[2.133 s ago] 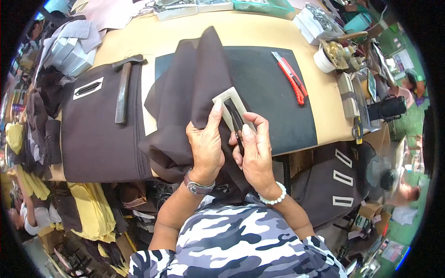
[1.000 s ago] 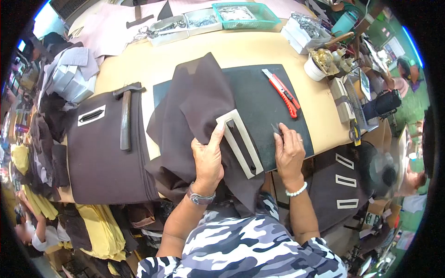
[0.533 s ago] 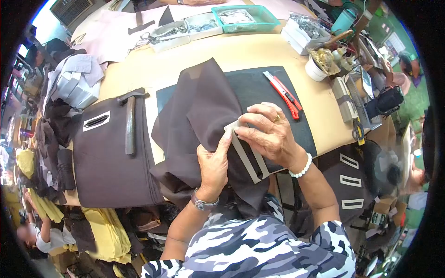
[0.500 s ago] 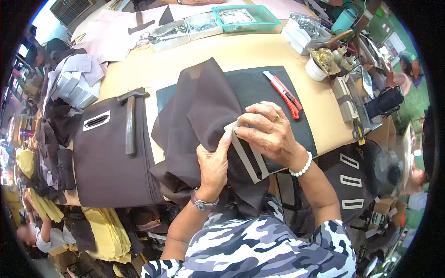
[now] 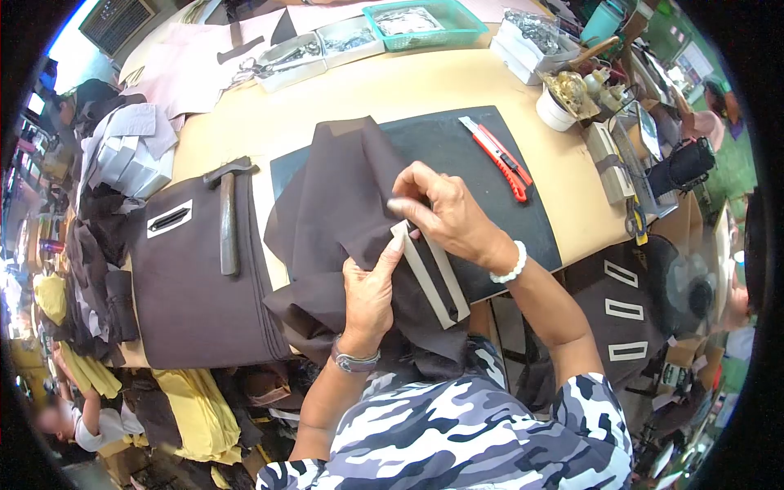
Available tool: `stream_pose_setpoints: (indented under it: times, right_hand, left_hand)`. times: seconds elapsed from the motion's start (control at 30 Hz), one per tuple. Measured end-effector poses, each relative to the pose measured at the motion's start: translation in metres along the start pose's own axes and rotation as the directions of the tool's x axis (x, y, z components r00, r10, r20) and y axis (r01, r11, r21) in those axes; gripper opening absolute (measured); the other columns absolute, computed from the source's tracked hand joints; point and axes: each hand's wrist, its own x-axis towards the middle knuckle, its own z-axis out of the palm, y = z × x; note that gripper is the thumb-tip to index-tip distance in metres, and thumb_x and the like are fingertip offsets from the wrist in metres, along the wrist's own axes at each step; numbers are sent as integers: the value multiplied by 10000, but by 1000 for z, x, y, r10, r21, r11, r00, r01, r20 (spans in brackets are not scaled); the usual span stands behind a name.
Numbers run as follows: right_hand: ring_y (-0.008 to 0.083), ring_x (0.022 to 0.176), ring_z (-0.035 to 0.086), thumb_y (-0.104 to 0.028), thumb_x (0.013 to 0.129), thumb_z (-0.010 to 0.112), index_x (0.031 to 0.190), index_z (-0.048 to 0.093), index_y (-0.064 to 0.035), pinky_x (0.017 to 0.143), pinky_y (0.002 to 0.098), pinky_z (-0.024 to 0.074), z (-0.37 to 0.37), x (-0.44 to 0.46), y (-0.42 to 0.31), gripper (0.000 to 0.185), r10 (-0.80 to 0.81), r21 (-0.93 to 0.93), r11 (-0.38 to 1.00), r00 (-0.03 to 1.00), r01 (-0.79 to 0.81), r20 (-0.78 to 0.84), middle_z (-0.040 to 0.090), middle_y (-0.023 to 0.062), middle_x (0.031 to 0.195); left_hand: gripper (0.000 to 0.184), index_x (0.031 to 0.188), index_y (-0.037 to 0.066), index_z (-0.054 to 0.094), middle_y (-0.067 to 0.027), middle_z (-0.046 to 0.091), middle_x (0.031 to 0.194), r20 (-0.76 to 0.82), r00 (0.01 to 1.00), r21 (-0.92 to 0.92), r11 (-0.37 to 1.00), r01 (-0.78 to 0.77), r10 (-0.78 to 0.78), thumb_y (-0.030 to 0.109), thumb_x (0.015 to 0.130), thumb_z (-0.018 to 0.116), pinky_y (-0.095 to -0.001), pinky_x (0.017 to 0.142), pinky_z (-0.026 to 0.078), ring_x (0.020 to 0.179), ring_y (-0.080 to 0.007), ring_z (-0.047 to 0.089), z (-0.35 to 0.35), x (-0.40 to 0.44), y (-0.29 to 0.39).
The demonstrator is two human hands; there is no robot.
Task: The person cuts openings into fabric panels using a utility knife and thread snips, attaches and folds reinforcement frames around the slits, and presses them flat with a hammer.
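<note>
Dark brown fabric lies bunched on a black cutting mat. A beige rectangular frame-shaped strip with a long dark slot is on the fabric. My left hand pinches the fabric and the strip's upper end, thumb on top. Just above that end is my right hand, thumb and forefinger drawn together; whether anything is between their tips cannot be made out. A red box cutter rests on the mat. On a flat stack of brown fabric to the left lies a hammer.
White trays of metal parts and a teal basket stand at the back. A white cup is at the right. Brown fabric with several beige frames hangs low right. Another person is at lower left.
My right hand has come off the strip's upper end and moved slightly up and left, its fingers curling. My left hand keeps its pinch. The view has shifted slightly.
</note>
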Motion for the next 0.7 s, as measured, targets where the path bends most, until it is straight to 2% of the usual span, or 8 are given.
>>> stream_pose_setpoints:
  times: [0.07,0.1,0.27,0.43,0.57,0.6,0.63,0.7]
  right_hand:
    - [208,756,614,-23,844,600,885,569,8,661,314,477,7,1,4,60,-222,-277,948,948,156,-226,609,104,778]
    - [307,763,594,-46,839,592,904,578,-11,700,374,467,8,0,0,75,-347,-302,921,868,245,-355,619,142,807]
    - [319,752,639,-30,847,581,1122,535,18,666,366,504,18,-46,-29,283,44,13,999,954,-42,-297,627,174,853]
    - [327,750,641,-19,824,591,1173,513,-6,684,389,501,14,-77,-22,358,156,-140,970,953,-197,-261,634,170,833]
    - [311,757,648,10,824,579,1181,510,4,667,363,495,9,-94,-1,364,206,-53,973,946,-226,-251,636,168,828]
    - [247,712,640,23,833,570,1177,511,11,647,317,486,5,-94,3,349,190,-25,979,951,-202,-245,632,145,807]
    - [210,692,621,24,838,569,1183,506,11,641,301,481,2,-94,9,350,227,27,974,943,-227,-244,627,131,798]
    - [161,666,592,26,845,565,1193,498,9,627,281,473,1,-92,17,354,242,75,970,940,-230,-243,621,112,787]
  left_hand:
    - [169,1043,10,639,-46,669,989,-24,1000,-7,1000,-2,2,82,892,619,-267,797,492,883,-122,623,6,0,3]
    - [169,1046,14,637,-46,667,996,-70,997,-37,999,-11,9,81,892,619,-268,805,489,892,-123,621,6,2,3]
    - [158,1050,35,634,-47,659,1016,-183,974,-168,972,-166,135,81,901,607,-273,827,480,918,-130,613,12,17,0]
    - [167,1068,37,628,-42,663,1005,-220,961,-159,966,-203,166,77,909,595,-267,821,474,903,-117,612,13,17,6]
    - [226,1084,-4,621,-40,647,1064,-105,980,7,985,-172,171,144,913,609,-282,871,451,952,-122,595,-7,15,-6]
    - [346,1124,-35,600,-122,626,1132,-54,988,358,926,-119,147,244,920,591,-342,952,413,1074,-229,568,-16,13,-3]
    - [388,1153,-31,587,-163,592,1181,104,980,684,704,-193,168,281,921,570,-387,998,365,1152,-292,508,-30,13,3]
    - [470,1211,3,565,-237,451,1336,335,931,921,159,-357,145,367,916,524,-499,1088,216,1324,-422,292,-48,0,13]
